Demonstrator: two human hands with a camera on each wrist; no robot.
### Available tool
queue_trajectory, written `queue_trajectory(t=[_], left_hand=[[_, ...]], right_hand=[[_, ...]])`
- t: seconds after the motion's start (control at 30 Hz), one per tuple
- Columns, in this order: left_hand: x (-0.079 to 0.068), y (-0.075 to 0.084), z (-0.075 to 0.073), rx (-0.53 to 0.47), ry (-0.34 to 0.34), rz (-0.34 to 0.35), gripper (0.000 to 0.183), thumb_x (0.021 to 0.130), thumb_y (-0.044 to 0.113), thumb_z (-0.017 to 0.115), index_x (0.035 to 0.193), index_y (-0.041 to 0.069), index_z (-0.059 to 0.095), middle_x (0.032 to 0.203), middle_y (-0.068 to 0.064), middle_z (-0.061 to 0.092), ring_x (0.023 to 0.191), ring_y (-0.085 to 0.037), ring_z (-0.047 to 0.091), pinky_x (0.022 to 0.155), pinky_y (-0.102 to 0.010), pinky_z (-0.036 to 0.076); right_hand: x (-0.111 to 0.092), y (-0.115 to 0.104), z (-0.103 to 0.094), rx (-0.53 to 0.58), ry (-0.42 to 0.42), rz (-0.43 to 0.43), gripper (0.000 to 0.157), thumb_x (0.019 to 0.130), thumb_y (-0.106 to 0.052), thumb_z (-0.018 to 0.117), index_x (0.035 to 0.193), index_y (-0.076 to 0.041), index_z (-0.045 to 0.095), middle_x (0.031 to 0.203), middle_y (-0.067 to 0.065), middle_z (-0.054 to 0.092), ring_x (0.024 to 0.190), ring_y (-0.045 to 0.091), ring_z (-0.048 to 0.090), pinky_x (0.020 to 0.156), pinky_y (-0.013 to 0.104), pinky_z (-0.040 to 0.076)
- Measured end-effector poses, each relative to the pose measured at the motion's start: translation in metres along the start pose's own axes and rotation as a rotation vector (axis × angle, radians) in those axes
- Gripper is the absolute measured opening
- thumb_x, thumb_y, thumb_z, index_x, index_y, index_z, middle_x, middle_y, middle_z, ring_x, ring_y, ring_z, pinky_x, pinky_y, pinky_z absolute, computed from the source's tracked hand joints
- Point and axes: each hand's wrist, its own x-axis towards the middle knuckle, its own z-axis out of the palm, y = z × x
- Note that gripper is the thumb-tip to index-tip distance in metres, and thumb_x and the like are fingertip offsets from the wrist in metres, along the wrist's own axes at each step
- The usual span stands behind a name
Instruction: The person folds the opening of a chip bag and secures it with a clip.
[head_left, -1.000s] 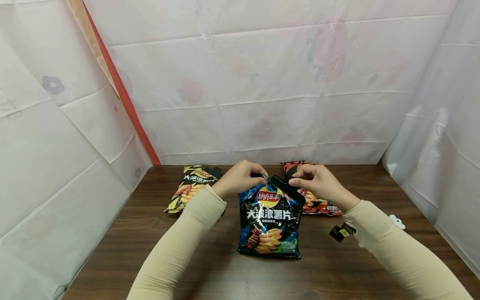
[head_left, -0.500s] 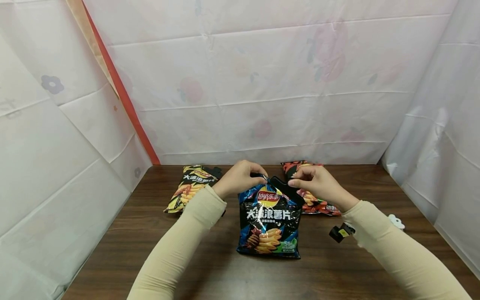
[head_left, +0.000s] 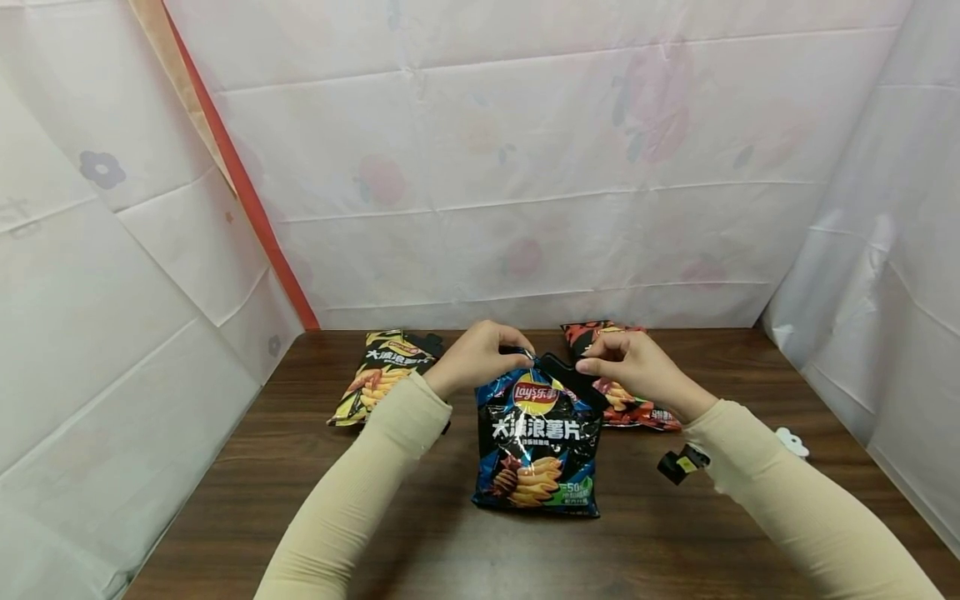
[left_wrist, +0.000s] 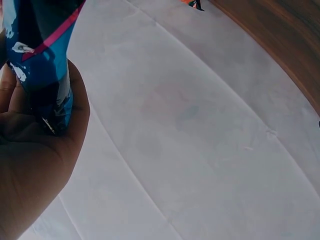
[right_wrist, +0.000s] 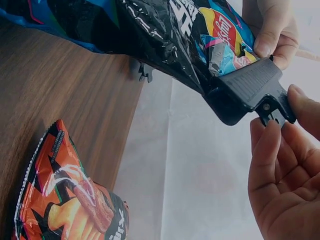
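Observation:
A blue-and-black bag of potato chips (head_left: 536,450) is upright over the table in the head view, its top gathered and folded. My left hand (head_left: 480,358) pinches the top left of the bag between thumb and fingers. Across the top right corner sits a black bag clip (right_wrist: 250,90), its jaws over the folded edge. The thumb and fingers of my right hand (head_left: 637,367) pinch the clip's handle. In the left wrist view, the bag's blue corner (left_wrist: 47,65) lies against the left palm, and the fingertips are out of sight.
A yellow chip bag (head_left: 375,383) with a black clip (head_left: 431,343) at its top lies at the back left. Behind the right hand lies a red chip bag (head_left: 645,414). A white flower-shaped thing (head_left: 792,442) is near the right edge of the wooden table (head_left: 300,500).

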Motion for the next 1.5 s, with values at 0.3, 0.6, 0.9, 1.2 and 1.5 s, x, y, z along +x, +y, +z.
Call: queue_trajectory(t=[0.3, 0.6, 0.9, 1.2, 1.5], left_hand=[[0.0005, -0.0031, -0.0007, 0.007, 0.004, 0.012, 0.012, 0.094, 0.019, 0.068, 0.103, 0.015, 0.075, 0.097, 0.001, 0.075, 0.045, -0.010, 0.034, 0.055, -0.026, 0.038], [0.0005, -0.0019, -0.0005, 0.016, 0.005, 0.014, 0.012, 0.093, 0.019, 0.068, 0.103, 0.016, 0.076, 0.098, 0.001, 0.075, 0.045, -0.010, 0.035, 0.056, -0.025, 0.039], [-0.0006, -0.0012, -0.0008, 0.007, 0.005, 0.008, 0.012, 0.093, 0.018, 0.069, 0.102, 0.015, 0.076, 0.097, 0.000, 0.075, 0.046, -0.010, 0.039, 0.058, -0.026, 0.041], [-0.0003, -0.0020, -0.0006, 0.015, 0.009, 0.010, 0.012, 0.093, 0.019, 0.068, 0.103, 0.016, 0.075, 0.097, 0.001, 0.075, 0.046, -0.010, 0.039, 0.058, -0.026, 0.041], [0.0006, -0.0013, -0.0010, 0.002, 0.014, 0.012, 0.012, 0.093, 0.019, 0.068, 0.102, 0.016, 0.076, 0.095, 0.001, 0.075, 0.043, -0.010, 0.030, 0.053, -0.026, 0.036]], right_hand=[[-0.0003, 0.0019, 0.0002, -0.008, 0.006, 0.000, 0.018, 0.091, -0.031, 0.071, 0.088, -0.013, 0.071, 0.089, 0.007, 0.064, 0.070, 0.018, 0.062, 0.064, 0.034, 0.050], [0.0024, -0.0016, 0.0032, 0.003, 0.012, -0.022, 0.020, 0.092, -0.029, 0.069, 0.089, -0.009, 0.071, 0.099, 0.010, 0.066, 0.075, 0.022, 0.063, 0.066, 0.035, 0.053], [0.0040, -0.0026, 0.0064, -0.007, 0.025, -0.015, 0.019, 0.091, -0.030, 0.070, 0.088, -0.011, 0.072, 0.094, 0.008, 0.066, 0.073, 0.024, 0.062, 0.064, 0.034, 0.051], [0.0007, -0.0029, 0.0050, 0.004, 0.030, -0.019, 0.018, 0.091, -0.029, 0.070, 0.086, -0.012, 0.071, 0.089, 0.006, 0.066, 0.075, 0.033, 0.060, 0.063, 0.033, 0.049], [0.0020, -0.0025, 0.0064, 0.038, 0.025, 0.013, 0.019, 0.091, -0.030, 0.071, 0.088, -0.011, 0.071, 0.090, 0.009, 0.066, 0.076, 0.034, 0.062, 0.064, 0.036, 0.051]])
